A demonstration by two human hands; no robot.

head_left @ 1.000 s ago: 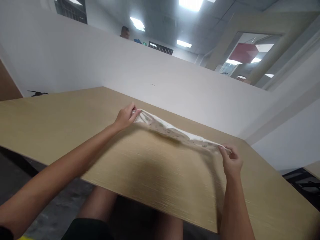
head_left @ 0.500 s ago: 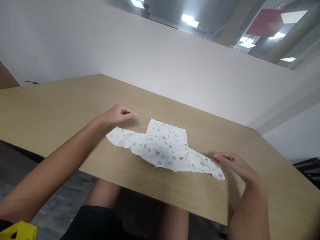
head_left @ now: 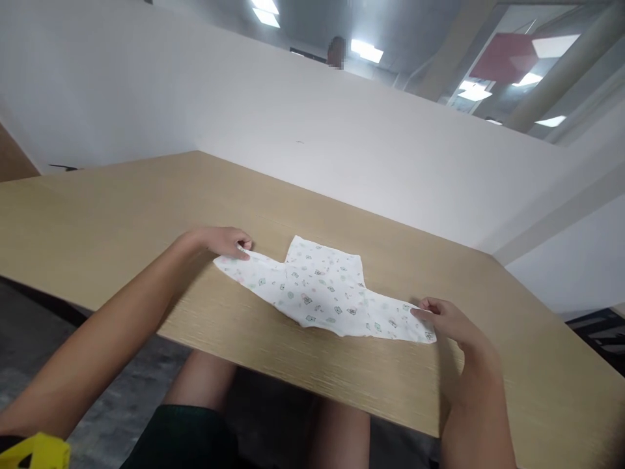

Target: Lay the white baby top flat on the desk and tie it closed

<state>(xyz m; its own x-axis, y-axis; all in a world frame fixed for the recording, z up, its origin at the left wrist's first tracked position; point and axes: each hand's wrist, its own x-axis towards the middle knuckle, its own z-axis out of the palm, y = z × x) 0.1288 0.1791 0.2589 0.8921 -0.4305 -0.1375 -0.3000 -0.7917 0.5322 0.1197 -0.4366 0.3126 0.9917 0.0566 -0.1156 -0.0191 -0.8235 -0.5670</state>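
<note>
A small white garment [head_left: 322, 293] with a tiny printed pattern lies spread flat on the light wooden table [head_left: 107, 215]. Its two long ends reach left and right. My left hand [head_left: 219, 241] rests on the left end, fingers curled and pinching the cloth's tip. My right hand [head_left: 446, 320] sits at the right end, fingers bent and gripping that tip. Both forearms reach in from the near edge.
A white partition wall [head_left: 293, 137] runs along the table's far side. A person's head shows above it at the top. My knees sit under the table's near edge. A dark object lies at the far right, beyond the table.
The garment was held stretched in the air between both hands, then laid flat on the table. Both hands briefly let go and now pinch its two ends again.
</note>
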